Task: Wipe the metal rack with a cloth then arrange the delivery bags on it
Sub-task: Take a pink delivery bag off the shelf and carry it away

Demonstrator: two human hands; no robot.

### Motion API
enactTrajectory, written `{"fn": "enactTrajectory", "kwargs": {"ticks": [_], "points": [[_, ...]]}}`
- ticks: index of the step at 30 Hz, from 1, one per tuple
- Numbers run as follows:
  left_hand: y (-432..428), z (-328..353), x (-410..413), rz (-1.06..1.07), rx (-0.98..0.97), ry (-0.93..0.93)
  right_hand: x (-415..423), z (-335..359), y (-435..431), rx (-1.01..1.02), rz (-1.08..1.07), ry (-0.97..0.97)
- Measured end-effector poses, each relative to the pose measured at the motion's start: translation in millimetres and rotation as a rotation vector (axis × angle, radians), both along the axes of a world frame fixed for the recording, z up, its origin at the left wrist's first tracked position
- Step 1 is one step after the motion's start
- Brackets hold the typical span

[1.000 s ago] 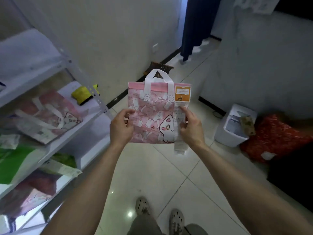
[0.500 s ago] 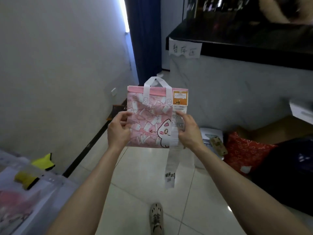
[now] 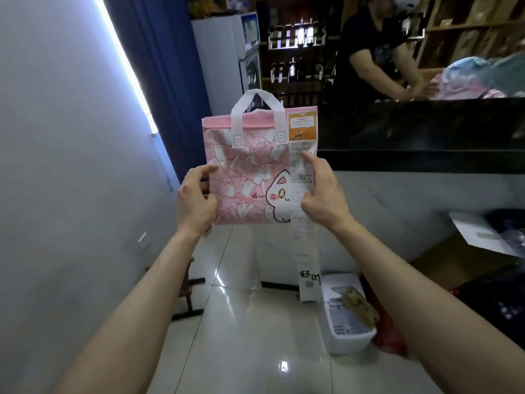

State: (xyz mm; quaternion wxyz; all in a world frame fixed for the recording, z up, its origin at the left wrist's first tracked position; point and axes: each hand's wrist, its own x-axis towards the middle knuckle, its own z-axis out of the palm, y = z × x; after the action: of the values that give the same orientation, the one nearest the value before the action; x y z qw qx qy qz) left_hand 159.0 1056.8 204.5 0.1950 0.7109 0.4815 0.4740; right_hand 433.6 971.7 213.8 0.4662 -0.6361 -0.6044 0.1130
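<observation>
Head view: both arms reach forward to the centre of the frame and hold the bag (image 3: 250,177) upright. The left hand (image 3: 196,201) grips its left edge. The right hand (image 3: 324,194) pinches its right edge, with the index finger on the receipt (image 3: 306,251). The wall (image 3: 56,137) stands at left, the counter (image 3: 426,132) at right, and the floor (image 3: 255,336) lies below.

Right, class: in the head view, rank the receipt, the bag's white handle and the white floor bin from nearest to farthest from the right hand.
1. Receipt: touching, under the right hand's thumb.
2. White handle: above, at the pink bag's top.
3. White bin: farthest, down on the floor, lower right.
</observation>
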Motion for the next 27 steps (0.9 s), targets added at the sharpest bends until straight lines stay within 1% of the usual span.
{"fn": "enactTrajectory", "kwargs": {"ticks": [8,11,15,18,21,25,27], "points": [[149,44,67,-0.047,0.110,-0.043,63,32,140,0.130,0.018,-0.008],[191,48,83,-0.053,0.127,-0.080,75,38,181,0.156,0.025,0.016],[240,44,96,-0.062,0.145,-0.118,83,37,224,0.172,0.012,-0.004],[275,35,101,-0.056,0.135,-0.109,89,27,251,0.162,-0.008,-0.044],[300,16,105,-0.047,0.092,-0.079,92,5,267,0.084,-0.029,-0.044],[315,-17,98,-0.057,0.005,-0.028,86,-34,276,-0.003,0.024,-0.034],[318,-28,94,-0.096,-0.006,0.000,83,-48,278,-0.017,0.008,-0.003]]}}
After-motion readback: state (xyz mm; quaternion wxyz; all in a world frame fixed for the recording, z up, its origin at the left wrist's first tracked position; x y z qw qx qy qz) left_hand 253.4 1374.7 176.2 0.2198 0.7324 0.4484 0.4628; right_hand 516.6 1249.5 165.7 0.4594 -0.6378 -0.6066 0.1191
